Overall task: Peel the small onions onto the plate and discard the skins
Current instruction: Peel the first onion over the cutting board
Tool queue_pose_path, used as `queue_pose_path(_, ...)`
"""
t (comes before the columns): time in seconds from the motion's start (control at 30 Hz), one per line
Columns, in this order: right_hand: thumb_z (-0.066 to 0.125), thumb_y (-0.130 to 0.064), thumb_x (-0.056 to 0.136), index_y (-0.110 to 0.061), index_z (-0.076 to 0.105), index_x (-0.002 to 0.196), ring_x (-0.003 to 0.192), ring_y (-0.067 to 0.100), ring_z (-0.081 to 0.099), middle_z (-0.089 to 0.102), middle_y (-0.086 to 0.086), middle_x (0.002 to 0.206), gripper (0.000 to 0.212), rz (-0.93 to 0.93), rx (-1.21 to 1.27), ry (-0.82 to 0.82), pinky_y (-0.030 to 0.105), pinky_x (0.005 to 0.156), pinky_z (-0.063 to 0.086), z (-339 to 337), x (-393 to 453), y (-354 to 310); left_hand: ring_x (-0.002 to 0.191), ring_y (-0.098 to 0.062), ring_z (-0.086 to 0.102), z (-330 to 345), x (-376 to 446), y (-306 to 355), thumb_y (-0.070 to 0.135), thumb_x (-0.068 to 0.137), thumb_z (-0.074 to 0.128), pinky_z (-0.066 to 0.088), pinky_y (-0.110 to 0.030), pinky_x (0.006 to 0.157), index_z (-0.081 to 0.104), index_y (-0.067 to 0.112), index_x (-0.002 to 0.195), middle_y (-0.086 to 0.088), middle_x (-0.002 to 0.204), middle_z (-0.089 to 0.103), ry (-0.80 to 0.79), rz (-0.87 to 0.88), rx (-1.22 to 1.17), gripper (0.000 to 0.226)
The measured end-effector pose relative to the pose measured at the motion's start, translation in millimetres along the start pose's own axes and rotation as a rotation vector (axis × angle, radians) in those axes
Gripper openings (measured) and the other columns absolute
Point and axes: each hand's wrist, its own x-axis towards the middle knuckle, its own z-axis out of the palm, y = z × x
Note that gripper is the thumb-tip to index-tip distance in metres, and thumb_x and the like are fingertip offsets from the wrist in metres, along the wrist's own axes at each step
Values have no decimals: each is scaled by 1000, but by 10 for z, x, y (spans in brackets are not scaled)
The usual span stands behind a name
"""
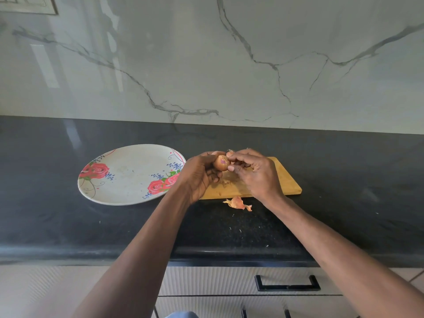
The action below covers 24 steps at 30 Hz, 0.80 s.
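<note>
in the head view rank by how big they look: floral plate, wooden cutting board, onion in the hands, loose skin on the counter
1. cutting board and floral plate: look alike, board partly hidden by hands
2. loose skin
3. onion, mostly covered by fingers, so unsure against the skin

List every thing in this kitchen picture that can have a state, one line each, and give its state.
Small brown-skinned onion: held above the board, skin partly torn, purple showing.
Left hand: grip curled round the onion.
Right hand: fingertips pinching at the onion's skin.
Round rose-patterned plate: flat on the counter, no onions on it.
Rectangular wooden cutting board: flat on the counter.
Loose orange onion skin: lying on the black counter.
</note>
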Motion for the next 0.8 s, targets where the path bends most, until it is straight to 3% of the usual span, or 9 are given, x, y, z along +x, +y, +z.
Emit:
queue_pose_path(0.2, 82, -6, 78, -8, 77, 91, 99, 22, 67, 71, -8, 94, 14, 46, 19, -39, 52, 90, 55, -18, 26, -26, 52, -13, 51, 22, -10, 3, 18, 103, 54, 41, -19, 42, 64, 1, 106, -12, 75, 62, 23, -18, 29, 20)
queue_pose_path(0.3, 82, -6, 78, -9, 76, 85, 97, 15, 67, 69, -13, 90, 9, 65, 14, -64, 45, 90, 55, -41, 32, -50, 53, -14, 51, 22, -6, 4, 19, 102, 54, 40, -20, 42, 62, 3, 102, -11, 73, 62, 24, -20, 42, 18)
queue_pose_path(0.43, 79, -3, 82, -20, 74, 101, 92, 15, 68, 70, -6, 95, 26, 114, 88, -89, 29, 84, 56, -39, 34, -87, 52, -16, 51, 35, -23, 12, 18, 102, 54, 40, -22, 41, 59, 4, 101, -14, 75, 60, 40, -17, 50, 15)
queue_pose_path(0.5, 77, -2, 83, -18, 76, 100, 92, 12, 67, 70, -7, 95, 23, 103, 86, -82, 26, 83, 56, -53, 42, -97, 54, -17, 52, 28, -34, 18, 16, 102, 53, 41, -22, 41, 59, 2, 107, -16, 79, 61, 43, -14, 44, 16)
queue_pose_path(0.63, 76, -1, 84, -12, 77, 93, 87, 13, 67, 70, -9, 90, 14, 144, 79, -72, 34, 77, 58, -76, 60, -116, 56, -18, 53, 32, -55, 25, 16, 102, 55, 44, -22, 43, 58, -3, 118, -19, 84, 61, 50, -4, 75, 25)
queue_pose_path(0.8, 72, -8, 90, -13, 74, 92, 92, 20, 64, 69, -8, 92, 6, 127, -36, -86, 47, 86, 54, -46, 62, -83, 59, -18, 55, 42, -84, 27, 19, 102, 56, 49, -22, 48, 59, -2, 112, -18, 86, 63, 9, 10, 77, 23)
